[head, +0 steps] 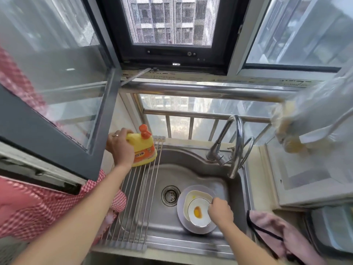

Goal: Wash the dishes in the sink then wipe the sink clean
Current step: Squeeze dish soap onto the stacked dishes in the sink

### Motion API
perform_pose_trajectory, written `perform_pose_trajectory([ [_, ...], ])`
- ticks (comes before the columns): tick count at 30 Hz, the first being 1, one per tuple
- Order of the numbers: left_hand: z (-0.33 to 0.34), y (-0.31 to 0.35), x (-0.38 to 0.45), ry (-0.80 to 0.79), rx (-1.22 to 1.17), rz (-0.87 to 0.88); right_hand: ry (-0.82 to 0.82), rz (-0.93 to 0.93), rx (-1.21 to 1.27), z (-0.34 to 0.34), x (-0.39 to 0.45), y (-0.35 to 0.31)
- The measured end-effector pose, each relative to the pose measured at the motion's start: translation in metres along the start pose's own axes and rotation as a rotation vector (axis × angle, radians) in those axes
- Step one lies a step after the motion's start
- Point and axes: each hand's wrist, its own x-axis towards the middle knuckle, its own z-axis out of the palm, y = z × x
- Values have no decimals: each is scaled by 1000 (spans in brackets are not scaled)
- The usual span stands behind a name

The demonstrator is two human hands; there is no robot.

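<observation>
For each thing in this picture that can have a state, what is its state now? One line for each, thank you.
Left hand: grips the detergent bottle.
Detergent bottle: upright on the drying rack, orange cap on.
Drying rack: unrolled over the sink's left side.
Right hand: holds the small plate's rim.
Small plate: dirty, orange residue, stacked on two larger dishes.
Faucet: no water seen running.
Sink: drain uncovered, not filled.
Window: left pane swung open.

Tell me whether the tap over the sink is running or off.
Off, as far as the picture shows: no stream falls from the faucet spout, and the sink basin below it looks free of flowing water.
</observation>
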Motion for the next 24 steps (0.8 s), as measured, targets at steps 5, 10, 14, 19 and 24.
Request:
perform_pose_trajectory([
  [5, 2, -2, 9, -9, 29, 24, 2, 1, 8, 0, 1, 0],
  [10, 3, 3, 6, -25, 49, -8, 8, 8, 8, 1, 2, 4],
  [14, 3, 3, 9, -56, -5, -1, 8, 21, 29, 0, 2, 7],
  [19, 0, 1, 7, -44, 27, 60, 21, 23, 51, -3, 1, 12],
  [24, 3, 0, -17, 34, 32, 125, 42, 10, 76, -5, 1, 17],
])
